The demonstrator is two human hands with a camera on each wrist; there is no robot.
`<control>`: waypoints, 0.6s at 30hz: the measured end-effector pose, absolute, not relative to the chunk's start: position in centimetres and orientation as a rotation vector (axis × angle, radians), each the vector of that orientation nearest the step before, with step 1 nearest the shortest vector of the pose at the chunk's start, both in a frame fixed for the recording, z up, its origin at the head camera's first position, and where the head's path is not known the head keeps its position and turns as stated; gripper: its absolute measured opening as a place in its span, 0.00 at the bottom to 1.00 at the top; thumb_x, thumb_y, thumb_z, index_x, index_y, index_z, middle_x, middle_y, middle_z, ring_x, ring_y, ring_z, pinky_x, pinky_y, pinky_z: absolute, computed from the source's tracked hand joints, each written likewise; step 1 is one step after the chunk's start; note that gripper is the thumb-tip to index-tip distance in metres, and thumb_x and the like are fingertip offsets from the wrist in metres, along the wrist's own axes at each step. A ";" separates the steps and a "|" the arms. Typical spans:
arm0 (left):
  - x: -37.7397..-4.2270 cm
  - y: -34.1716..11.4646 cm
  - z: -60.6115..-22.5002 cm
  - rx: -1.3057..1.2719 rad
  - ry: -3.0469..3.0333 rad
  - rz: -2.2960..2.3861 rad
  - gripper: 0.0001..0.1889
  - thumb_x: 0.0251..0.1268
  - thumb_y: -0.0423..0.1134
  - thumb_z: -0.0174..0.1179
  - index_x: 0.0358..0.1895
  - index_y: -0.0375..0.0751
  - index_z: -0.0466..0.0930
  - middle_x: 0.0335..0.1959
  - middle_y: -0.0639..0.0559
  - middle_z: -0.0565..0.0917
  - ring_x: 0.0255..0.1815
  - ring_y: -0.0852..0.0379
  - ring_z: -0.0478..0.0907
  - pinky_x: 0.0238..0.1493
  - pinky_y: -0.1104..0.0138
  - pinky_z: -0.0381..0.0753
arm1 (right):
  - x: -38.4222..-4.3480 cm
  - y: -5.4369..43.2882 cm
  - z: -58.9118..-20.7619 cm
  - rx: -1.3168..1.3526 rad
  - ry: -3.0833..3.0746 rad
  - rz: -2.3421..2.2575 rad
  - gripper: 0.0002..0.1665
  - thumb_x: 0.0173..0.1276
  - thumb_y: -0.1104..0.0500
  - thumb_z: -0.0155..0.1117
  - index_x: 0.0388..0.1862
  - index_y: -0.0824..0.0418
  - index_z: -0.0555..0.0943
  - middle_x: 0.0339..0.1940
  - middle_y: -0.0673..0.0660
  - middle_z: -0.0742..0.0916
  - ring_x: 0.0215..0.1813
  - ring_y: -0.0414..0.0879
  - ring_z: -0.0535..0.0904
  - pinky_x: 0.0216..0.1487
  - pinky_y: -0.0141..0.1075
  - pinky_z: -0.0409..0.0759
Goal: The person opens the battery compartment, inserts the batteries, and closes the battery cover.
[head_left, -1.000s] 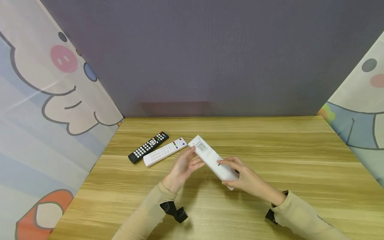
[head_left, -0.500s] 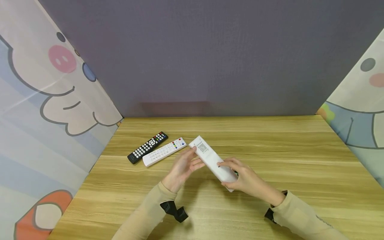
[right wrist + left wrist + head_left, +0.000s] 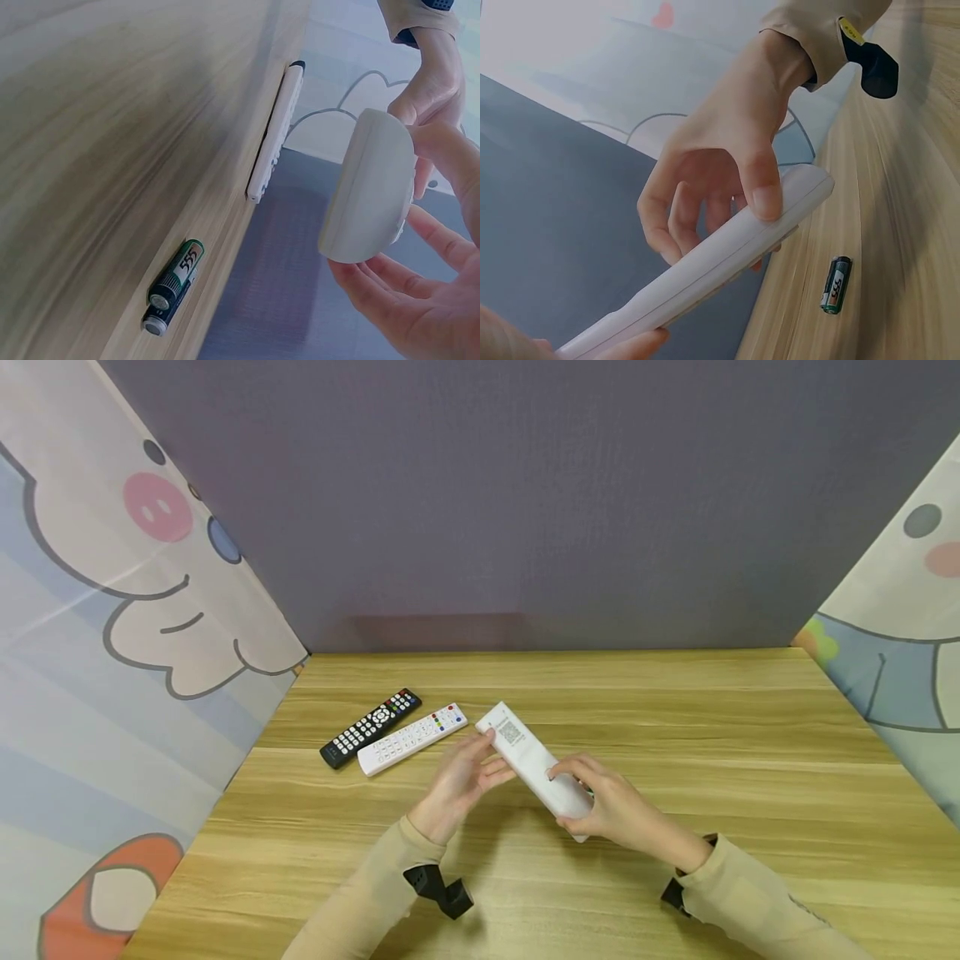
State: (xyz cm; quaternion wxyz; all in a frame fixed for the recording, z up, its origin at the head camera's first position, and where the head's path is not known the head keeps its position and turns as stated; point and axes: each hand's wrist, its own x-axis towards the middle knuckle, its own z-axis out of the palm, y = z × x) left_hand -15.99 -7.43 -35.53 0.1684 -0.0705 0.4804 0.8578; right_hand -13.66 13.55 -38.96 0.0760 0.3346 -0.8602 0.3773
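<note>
A white remote control [image 3: 528,760] is held above the table at a slant, its back with a printed square code facing up. My left hand [image 3: 459,785] grips its far end, thumb on the back and fingers underneath. With the thumb and curled fingers, my right hand [image 3: 615,806] holds the near end, a fingertip pressing the middle of the back. In the right wrist view the remote's rounded end [image 3: 367,191] faces the camera. Two dark green batteries, one marked 555 [image 3: 184,262] and another [image 3: 157,322] beside it, lie on the table below, mostly hidden in the head view.
A black remote control [image 3: 367,731] and a second white remote control [image 3: 412,741] lie side by side, buttons up, left of my hands. The wooden table [image 3: 712,727] ends at a dark grey panel [image 3: 555,527] behind. Printed cloth hangs on both sides.
The held remote control and my left hand have shifted slightly to the right. My right hand stays almost in place, its fingertip still on the remote's back.
</note>
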 end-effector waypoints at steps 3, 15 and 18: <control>-15.9 -7.4 -35.6 -0.200 1.367 2.444 0.18 0.68 0.33 0.41 0.57 0.26 0.58 0.40 0.44 0.74 0.39 0.47 0.78 0.49 0.54 0.76 | -13.8 13.6 -38.9 1.005 -2.610 1.138 0.31 0.39 0.63 0.73 0.46 0.58 0.72 0.46 0.57 0.76 0.40 0.48 0.75 0.30 0.26 0.79; -15.9 -7.3 -35.8 -0.246 1.397 2.438 0.19 0.67 0.33 0.43 0.57 0.25 0.58 0.44 0.41 0.74 0.43 0.44 0.77 0.50 0.53 0.75 | -13.8 13.3 -38.7 0.995 -2.702 1.134 0.32 0.41 0.64 0.73 0.46 0.60 0.68 0.46 0.58 0.75 0.40 0.47 0.74 0.30 0.26 0.78; -15.9 -7.5 -35.9 -0.267 1.393 2.442 0.19 0.67 0.34 0.43 0.57 0.26 0.58 0.46 0.38 0.73 0.44 0.43 0.77 0.50 0.53 0.75 | -13.7 13.3 -38.8 0.986 -2.672 1.169 0.33 0.43 0.64 0.72 0.48 0.61 0.67 0.46 0.58 0.75 0.41 0.47 0.75 0.33 0.28 0.79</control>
